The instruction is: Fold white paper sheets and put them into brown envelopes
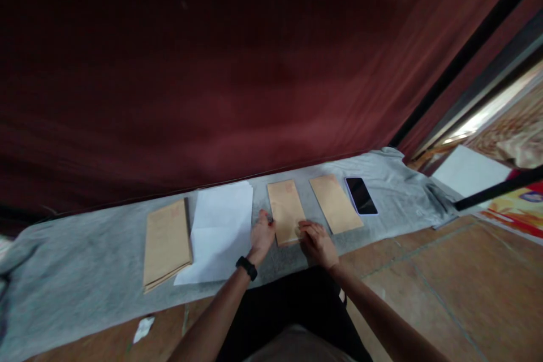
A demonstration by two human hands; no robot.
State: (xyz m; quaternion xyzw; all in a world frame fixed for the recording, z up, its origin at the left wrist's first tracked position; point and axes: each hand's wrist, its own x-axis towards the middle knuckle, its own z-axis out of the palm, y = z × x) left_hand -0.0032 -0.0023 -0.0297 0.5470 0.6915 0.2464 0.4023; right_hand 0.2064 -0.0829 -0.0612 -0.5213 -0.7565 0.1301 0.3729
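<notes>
Tan flat envelope point(285, 209) touching left hand point(262, 236), right hand point(316, 244).

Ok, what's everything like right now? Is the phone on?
Phone: screen dark, lying flat on the grey cloth.
Middle envelope: flat, both hands touching it.
Envelope beside the phone: flat, untouched.
Envelope stack: piled, untouched.
White paper: flat, next to the left hand.
Left hand: at the middle envelope's left edge.
Right hand: on its near right corner.
</notes>
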